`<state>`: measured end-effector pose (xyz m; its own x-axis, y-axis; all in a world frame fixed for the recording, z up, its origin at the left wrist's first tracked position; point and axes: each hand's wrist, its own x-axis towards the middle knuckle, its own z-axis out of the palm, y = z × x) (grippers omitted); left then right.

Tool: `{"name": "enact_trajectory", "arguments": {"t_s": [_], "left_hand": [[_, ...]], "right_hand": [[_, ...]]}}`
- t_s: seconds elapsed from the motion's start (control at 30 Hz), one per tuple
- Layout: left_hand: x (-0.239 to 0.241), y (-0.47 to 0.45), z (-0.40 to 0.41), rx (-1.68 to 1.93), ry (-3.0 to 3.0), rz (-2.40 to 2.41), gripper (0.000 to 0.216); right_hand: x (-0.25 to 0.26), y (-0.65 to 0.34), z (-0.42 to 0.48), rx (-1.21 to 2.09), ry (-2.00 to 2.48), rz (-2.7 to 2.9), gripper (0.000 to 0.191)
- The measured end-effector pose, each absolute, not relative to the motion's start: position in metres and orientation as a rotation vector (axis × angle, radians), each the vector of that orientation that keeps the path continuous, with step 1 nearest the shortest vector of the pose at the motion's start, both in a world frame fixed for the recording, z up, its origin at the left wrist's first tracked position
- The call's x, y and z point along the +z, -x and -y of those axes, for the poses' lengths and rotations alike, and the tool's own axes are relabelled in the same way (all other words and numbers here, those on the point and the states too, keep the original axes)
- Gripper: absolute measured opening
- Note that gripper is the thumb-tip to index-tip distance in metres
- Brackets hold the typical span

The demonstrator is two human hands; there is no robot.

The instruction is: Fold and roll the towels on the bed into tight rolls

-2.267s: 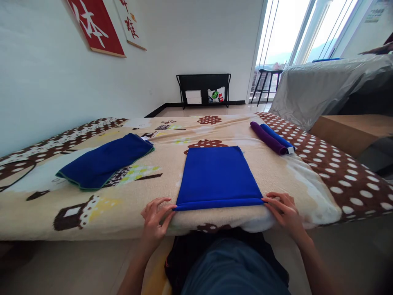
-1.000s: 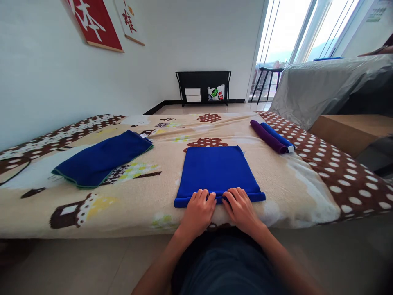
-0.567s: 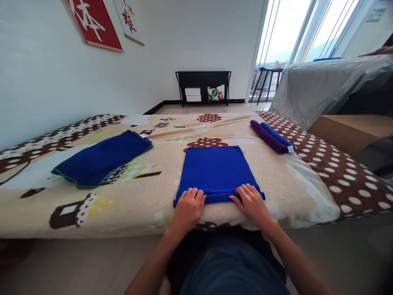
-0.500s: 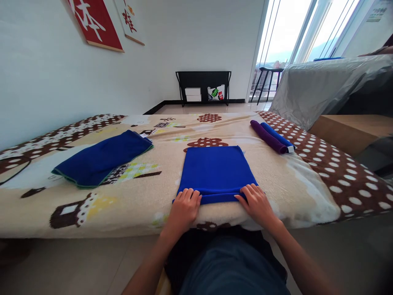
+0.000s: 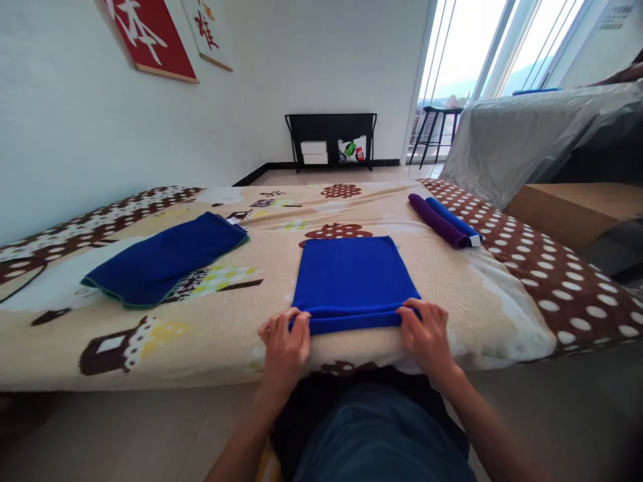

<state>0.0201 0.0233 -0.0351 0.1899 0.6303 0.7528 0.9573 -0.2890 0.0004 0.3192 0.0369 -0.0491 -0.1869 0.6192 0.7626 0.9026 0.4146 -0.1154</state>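
Note:
A bright blue towel (image 5: 354, 274) lies flat in front of me, its near edge turned over into a narrow roll. My left hand (image 5: 286, 338) pinches the left end of that roll, fingers curled over it. At the opposite end, my right hand (image 5: 424, 331) grips the roll between thumb and fingers. Off to the left rests a dark blue towel (image 5: 168, 258) with a green edge, laid out slantwise. On the right, a purple rolled towel (image 5: 438, 222) lies alongside a blue rolled towel (image 5: 455, 219) with a white tag.
The towels lie on a bed with a cream and brown patterned blanket (image 5: 201, 355). A cardboard box (image 5: 567, 207) and a plastic-covered piece of furniture (image 5: 542, 127) stand at the right. By the far wall is a black rack (image 5: 330, 127), with a black stool (image 5: 437, 124) near the window.
My left hand has moved outward to the left end of the roll, and my right hand slightly outward to the right end. Both now pinch the ends instead of lying over the fold.

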Motion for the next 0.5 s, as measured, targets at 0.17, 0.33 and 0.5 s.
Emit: {"name": "enact_trajectory", "arguments": {"t_s": [0.17, 0.33, 0.5], "left_hand": [[-0.039, -0.08, -0.026, -1.002, 2.283, 1.226, 0.018], [-0.047, -0.067, -0.028, -0.966, 2.335, 1.19, 0.028], [-0.06, 0.002, -0.013, -0.908, 2.316, 1.286, 0.054]], "right_hand": [[-0.051, -0.264, -0.034, -0.224, 0.998, 2.037, 0.029], [-0.056, -0.279, -0.038, -0.207, 1.003, 2.117, 0.037], [-0.06, -0.341, -0.036, -0.306, 1.159, 2.13, 0.044]]}}
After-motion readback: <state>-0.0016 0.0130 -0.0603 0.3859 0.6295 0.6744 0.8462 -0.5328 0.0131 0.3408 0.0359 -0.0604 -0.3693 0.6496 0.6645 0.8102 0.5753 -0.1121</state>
